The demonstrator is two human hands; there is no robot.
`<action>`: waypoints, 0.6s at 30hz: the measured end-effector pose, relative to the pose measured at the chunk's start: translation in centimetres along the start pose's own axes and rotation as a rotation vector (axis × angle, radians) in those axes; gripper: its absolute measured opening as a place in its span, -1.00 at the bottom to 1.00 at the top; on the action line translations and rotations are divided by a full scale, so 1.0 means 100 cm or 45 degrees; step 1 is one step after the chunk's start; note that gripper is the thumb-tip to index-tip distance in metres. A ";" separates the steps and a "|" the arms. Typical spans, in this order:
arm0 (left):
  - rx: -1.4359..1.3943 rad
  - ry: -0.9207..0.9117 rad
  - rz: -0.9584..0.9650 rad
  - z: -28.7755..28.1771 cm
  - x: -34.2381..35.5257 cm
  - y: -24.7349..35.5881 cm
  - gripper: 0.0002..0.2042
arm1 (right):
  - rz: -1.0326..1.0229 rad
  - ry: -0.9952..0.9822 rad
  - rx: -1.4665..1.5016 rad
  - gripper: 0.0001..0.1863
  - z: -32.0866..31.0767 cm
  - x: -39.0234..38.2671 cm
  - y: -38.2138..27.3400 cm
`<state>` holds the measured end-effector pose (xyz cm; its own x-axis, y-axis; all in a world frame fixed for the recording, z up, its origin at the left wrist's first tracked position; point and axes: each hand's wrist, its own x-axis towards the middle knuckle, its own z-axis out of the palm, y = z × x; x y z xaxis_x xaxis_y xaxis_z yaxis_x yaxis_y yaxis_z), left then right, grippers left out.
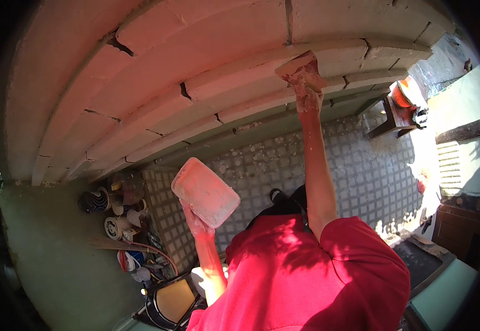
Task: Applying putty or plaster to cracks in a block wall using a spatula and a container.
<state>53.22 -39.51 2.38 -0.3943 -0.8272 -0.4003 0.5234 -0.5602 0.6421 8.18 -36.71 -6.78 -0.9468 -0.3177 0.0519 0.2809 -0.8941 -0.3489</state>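
My right hand [309,102], smeared with pale paste, is raised and closed around a wide scraper [300,69], whose blade is at a ledge of the cracked, pale plank-like surface [223,44] spanning the top of the view. Lower and to the left, my left hand [198,220] grips a rectangular plastic tub [205,190] with whitish smears. Its fingers are partly hidden by the tub.
Below are a patterned tiled floor [262,160] with pale specks, buckets and assorted items [117,226] along the left wall, and a chair [171,300]. A wooden stool [389,118] bearing an orange container stands at the upper right, beside a sunlit opening.
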 end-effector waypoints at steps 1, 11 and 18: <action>0.007 0.031 0.009 0.001 0.000 0.000 -0.46 | 0.014 0.065 -0.021 -0.64 0.003 0.001 0.007; -0.076 -0.063 -0.058 0.008 0.009 -0.007 -0.47 | -0.414 0.144 -0.711 -0.65 -0.011 0.015 0.011; -0.076 0.005 -0.019 0.003 0.003 0.000 -0.46 | -0.867 0.055 -1.373 -0.59 0.074 -0.051 0.008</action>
<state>52.89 -39.74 2.43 -0.3997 -0.8187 -0.4122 0.5613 -0.5742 0.5960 14.39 -38.12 -0.44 -0.8588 0.1303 0.4955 -0.5113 -0.1572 -0.8449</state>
